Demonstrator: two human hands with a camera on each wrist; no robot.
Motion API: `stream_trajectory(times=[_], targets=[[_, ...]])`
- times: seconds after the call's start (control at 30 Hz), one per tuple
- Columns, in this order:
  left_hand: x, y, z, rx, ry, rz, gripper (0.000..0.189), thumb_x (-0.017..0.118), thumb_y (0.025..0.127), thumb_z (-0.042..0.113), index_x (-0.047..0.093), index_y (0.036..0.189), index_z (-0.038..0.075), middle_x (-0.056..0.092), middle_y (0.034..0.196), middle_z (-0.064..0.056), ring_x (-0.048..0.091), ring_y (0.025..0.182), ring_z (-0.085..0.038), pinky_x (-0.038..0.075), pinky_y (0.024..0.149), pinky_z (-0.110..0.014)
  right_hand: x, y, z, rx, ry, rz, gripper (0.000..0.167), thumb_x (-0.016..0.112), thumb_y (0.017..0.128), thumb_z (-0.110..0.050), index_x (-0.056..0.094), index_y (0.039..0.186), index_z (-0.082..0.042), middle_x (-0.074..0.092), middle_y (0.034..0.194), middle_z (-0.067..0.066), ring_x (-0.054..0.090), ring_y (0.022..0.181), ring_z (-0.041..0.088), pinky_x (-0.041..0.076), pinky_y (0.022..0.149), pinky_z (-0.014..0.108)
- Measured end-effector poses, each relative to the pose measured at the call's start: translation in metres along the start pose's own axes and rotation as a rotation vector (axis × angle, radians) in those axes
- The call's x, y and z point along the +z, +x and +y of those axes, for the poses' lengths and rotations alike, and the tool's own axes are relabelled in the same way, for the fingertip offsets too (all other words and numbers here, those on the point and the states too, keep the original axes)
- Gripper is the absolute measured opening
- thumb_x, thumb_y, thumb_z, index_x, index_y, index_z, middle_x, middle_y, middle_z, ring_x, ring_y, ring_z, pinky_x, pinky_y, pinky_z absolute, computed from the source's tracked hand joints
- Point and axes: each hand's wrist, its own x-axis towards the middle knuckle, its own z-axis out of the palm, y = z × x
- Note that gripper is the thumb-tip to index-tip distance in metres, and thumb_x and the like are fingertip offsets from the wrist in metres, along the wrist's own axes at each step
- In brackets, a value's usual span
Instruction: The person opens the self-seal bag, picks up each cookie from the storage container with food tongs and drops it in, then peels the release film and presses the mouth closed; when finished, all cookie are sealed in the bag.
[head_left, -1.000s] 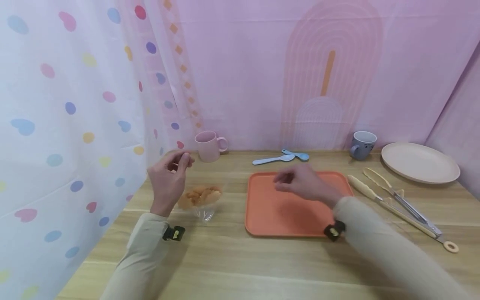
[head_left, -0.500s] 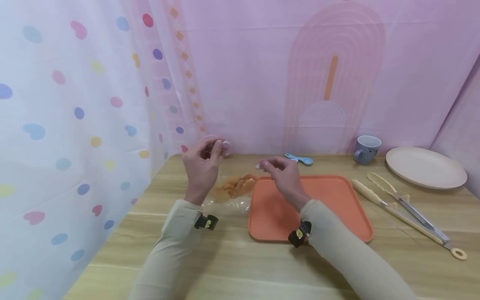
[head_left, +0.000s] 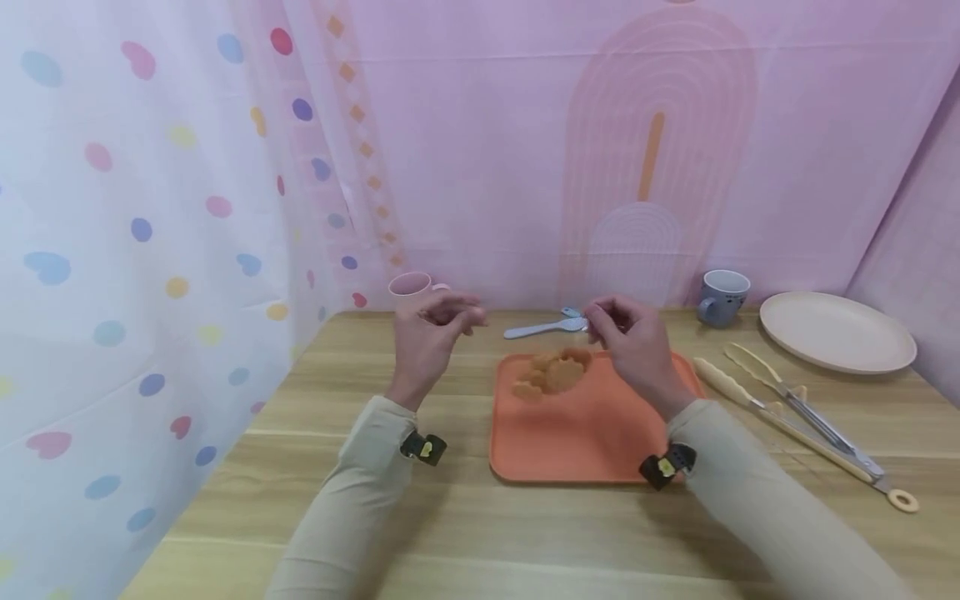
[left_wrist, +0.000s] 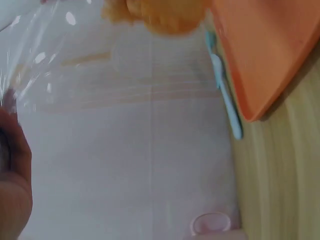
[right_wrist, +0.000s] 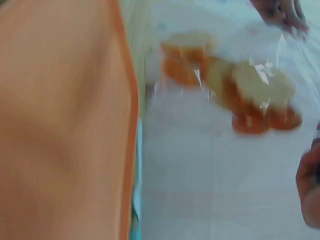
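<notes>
A clear plastic bag (right_wrist: 272, 80) of round, scalloped, orange-brown biscuit-like pieces (head_left: 564, 372) hangs in the air above the orange tray (head_left: 585, 454). My right hand (head_left: 636, 350) pinches its upper edge between thumb and curled fingers. To the left, my left hand (head_left: 427, 346) has thumb and fingertips close together at the film, which stretches from them in the left wrist view. The film itself hardly shows in the head view. In the right wrist view the pieces (right_wrist: 250, 90) look pale on their flat faces and orange elsewhere, slightly blurred.
Behind the left hand stands a pink mug (head_left: 409, 284), partly covered. Light-blue spoons (head_left: 536, 330) lie behind the tray. On the right are tongs (head_left: 810, 433), a grey-blue mug (head_left: 723, 297) and a beige plate (head_left: 836, 331). Curtains enclose the wooden table (head_left: 450, 517).
The bag has moved right, from the bare table at the left to above the tray. My right hand came over to the bag, then shifted right with it; my left hand followed rightward.
</notes>
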Motion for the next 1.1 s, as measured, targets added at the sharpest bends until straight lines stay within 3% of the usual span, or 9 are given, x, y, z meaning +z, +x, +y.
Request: stream_trajectory(times=[0.13,0.2,0.3,0.5,0.6,0.8,0.97,1.1], targets=[[-0.002,-0.006,-0.007,-0.131,-0.074,-0.194,0.019,0.071,0.087,-0.007,0.067,0.103,-0.017,0.076,0.080,0.013,0.073,0.072,-0.006,0.061,0.067,-0.025,-0.024,-0.005,0.001,-0.038,-0.023,-0.094,0.017,0.062,0.099,-0.006,0.069,0.098,0.009,0.062,0.068,-0.010,0.057,0.061,0.004,0.049,0.054,0.019],[-0.003,-0.010,-0.010,-0.176,-0.093,-0.255,0.020,0.071,0.088,-0.006,0.067,0.104,-0.018,0.076,0.080,0.014,0.074,0.074,-0.007,0.062,0.069,-0.027,-0.032,-0.009,0.002,-0.038,-0.008,-0.152,0.016,0.061,0.099,-0.005,0.070,0.104,0.008,0.063,0.068,-0.008,0.057,0.060,0.007,0.048,0.053,0.021],[-0.003,-0.012,-0.012,-0.184,-0.129,-0.300,0.020,0.073,0.086,-0.005,0.068,0.100,-0.018,0.077,0.081,0.010,0.075,0.074,-0.011,0.063,0.070,-0.032,-0.041,-0.014,0.004,-0.021,0.110,-0.231,0.017,0.060,0.099,-0.001,0.071,0.111,0.003,0.065,0.071,-0.005,0.059,0.060,0.010,0.049,0.052,0.024],[-0.005,-0.010,0.001,-0.136,-0.191,-0.438,0.011,0.066,0.087,-0.013,0.069,0.096,-0.018,0.079,0.088,0.009,0.075,0.080,-0.008,0.063,0.074,-0.033,-0.052,-0.024,0.009,-0.012,0.399,-0.293,0.026,0.056,0.099,0.005,0.076,0.106,-0.009,0.066,0.074,-0.003,0.056,0.059,0.005,0.047,0.051,0.020],[-0.008,-0.005,0.012,-0.095,-0.182,-0.529,0.012,0.064,0.087,-0.015,0.067,0.097,-0.022,0.078,0.091,0.012,0.074,0.082,-0.006,0.063,0.077,-0.032,-0.055,-0.027,0.007,-0.003,0.478,-0.330,0.029,0.054,0.099,0.006,0.076,0.107,-0.011,0.067,0.076,-0.003,0.058,0.061,0.005,0.047,0.052,0.017],[-0.016,0.003,0.028,-0.021,-0.191,-0.672,0.010,0.066,0.086,-0.015,0.070,0.095,-0.018,0.078,0.097,0.009,0.076,0.089,-0.011,0.063,0.081,-0.037,-0.055,-0.029,0.004,0.005,0.606,-0.405,0.037,0.050,0.100,0.010,0.078,0.106,-0.013,0.069,0.081,-0.003,0.058,0.064,0.004,0.046,0.055,0.016],[-0.020,0.008,0.034,0.016,-0.132,-0.731,0.010,0.068,0.084,-0.016,0.072,0.093,-0.014,0.080,0.097,-0.002,0.075,0.092,-0.010,0.063,0.079,-0.033,-0.056,-0.027,0.001,-0.053,0.607,-0.457,0.044,0.041,0.098,0.017,0.077,0.092,-0.006,0.069,0.083,-0.001,0.056,0.061,0.006,0.046,0.054,0.017],[-0.020,0.007,0.037,0.027,-0.043,-0.737,0.012,0.072,0.083,-0.012,0.075,0.093,-0.008,0.077,0.096,-0.019,0.074,0.091,-0.008,0.063,0.078,-0.033,-0.054,-0.027,-0.001,-0.016,0.499,-0.438,0.039,0.043,0.101,0.011,0.076,0.093,-0.009,0.069,0.079,-0.003,0.057,0.061,0.005,0.048,0.053,0.019]])
